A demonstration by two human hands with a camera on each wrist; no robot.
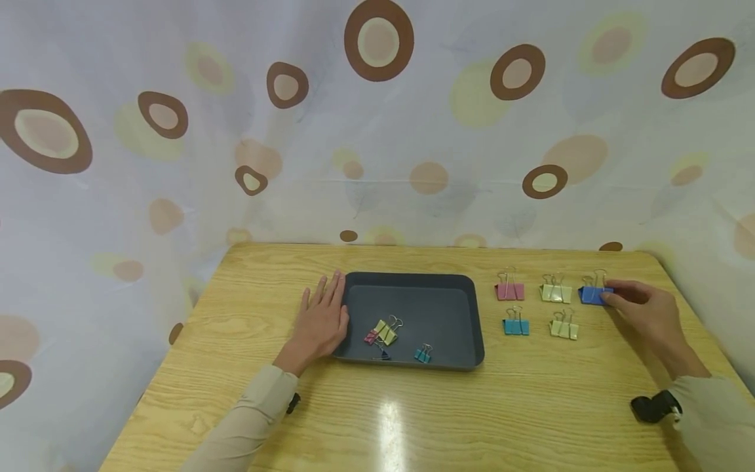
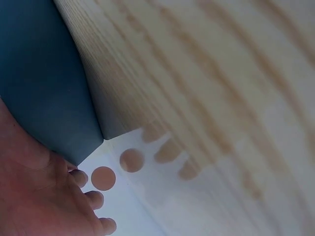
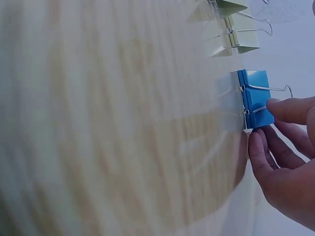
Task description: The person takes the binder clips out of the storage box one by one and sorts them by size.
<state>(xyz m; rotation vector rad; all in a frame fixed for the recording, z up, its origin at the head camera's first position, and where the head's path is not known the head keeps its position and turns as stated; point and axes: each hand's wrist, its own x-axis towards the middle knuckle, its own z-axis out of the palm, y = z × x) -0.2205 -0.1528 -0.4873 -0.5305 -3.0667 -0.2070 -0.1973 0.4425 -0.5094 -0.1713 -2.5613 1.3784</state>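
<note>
My right hand point(image 1: 649, 314) pinches the right end of a large blue binder clip point(image 1: 592, 295) standing on the table. In the right wrist view, the thumb presses the blue clip's point(image 3: 257, 98) side while the fingertips meet its end. Left of it stands a pale yellow binder clip point(image 1: 556, 294), then a pink one point(image 1: 510, 292). My left hand point(image 1: 318, 324) rests with extended fingers along the left rim of a dark grey tray point(image 1: 413, 305). Inside the tray lie small binder clips: yellow point(image 1: 386, 332), pink point(image 1: 371, 336), dark blue point(image 1: 385, 354) and teal point(image 1: 423, 354).
Nearer the front, a teal binder clip point(image 1: 516, 326) and another pale yellow clip point(image 1: 564, 329) form a second row. A patterned curtain point(image 1: 413, 131) hangs behind the wooden table point(image 1: 501, 419). Black wrist devices sit at both cuffs.
</note>
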